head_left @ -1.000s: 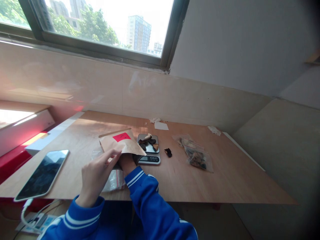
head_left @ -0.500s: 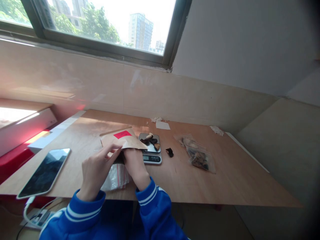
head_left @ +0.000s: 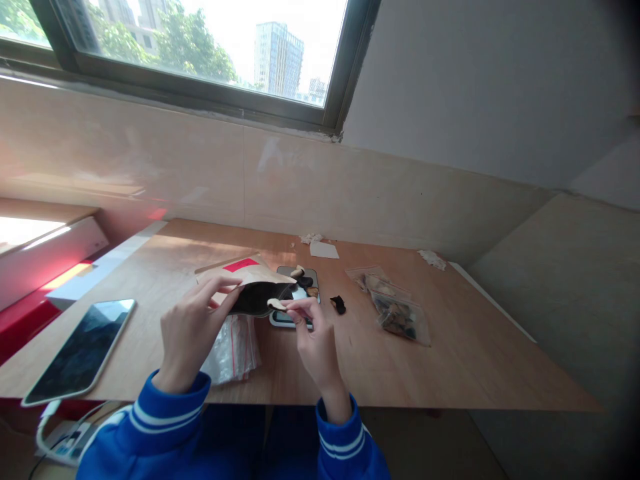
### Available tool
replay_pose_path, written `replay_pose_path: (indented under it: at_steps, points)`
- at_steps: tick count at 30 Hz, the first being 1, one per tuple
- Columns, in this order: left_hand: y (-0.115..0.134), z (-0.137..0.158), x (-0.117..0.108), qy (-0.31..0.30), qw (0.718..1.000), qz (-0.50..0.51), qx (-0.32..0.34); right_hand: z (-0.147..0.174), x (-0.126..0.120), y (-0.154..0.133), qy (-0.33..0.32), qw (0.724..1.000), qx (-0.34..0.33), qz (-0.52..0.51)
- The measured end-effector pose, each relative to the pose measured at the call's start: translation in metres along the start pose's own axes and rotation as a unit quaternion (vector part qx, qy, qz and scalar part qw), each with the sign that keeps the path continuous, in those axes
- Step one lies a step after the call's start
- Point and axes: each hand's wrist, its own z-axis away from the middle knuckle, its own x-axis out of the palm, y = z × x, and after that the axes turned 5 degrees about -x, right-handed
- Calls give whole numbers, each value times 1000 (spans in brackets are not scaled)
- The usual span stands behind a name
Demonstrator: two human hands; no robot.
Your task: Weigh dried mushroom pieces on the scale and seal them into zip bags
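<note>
A brown paper pouch (head_left: 257,272) with a red label is held at its open mouth by my left hand (head_left: 193,327), fingers closed on the rim. The pouch's dark inside faces me. Just outside the mouth, my right hand (head_left: 315,333) pinches a pale, dried-looking slice (head_left: 276,305). Behind it stands a kitchen scale (head_left: 276,320), partly hidden by the pouch and my right hand. Several dark and pale dried pieces (head_left: 305,281) lie on its plate. One black dried piece (head_left: 339,305) rests on the table right of the scale.
Clear zip bags with dried pieces (head_left: 397,317) lie to the right. A stack of empty zip bags (head_left: 233,353) sits below the pouch. A phone (head_left: 83,350) with a charging cable is at left. White paper (head_left: 324,249) and crumpled tissue (head_left: 433,259) lie at the table's back.
My right hand has come out of the pouch, moving right, with a pale slice in its fingers. The pouch's mouth now gapes wider toward me.
</note>
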Motion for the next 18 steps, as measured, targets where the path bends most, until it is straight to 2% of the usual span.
replay_pose_path:
  at_steps: [3, 8, 13, 16, 18]
  points:
    - [1, -5, 0, 29, 999, -12, -13, 3, -20, 23, 62, 998, 16, 28]
    - [0, -11, 1, 24, 999, -1, -27, -14, -34, 75, 91, 992, 51, 72]
    - [-4, -11, 2, 11, 999, 9, -34, -33, -23, 104, 66, 984, 62, 157]
    - [-6, -11, 2, 10, 999, 14, -35, -31, -22, 110, 33, 972, 51, 226]
    - [-7, -11, 2, 10, 999, 18, -32, -26, -29, 115, 35, 965, 48, 255]
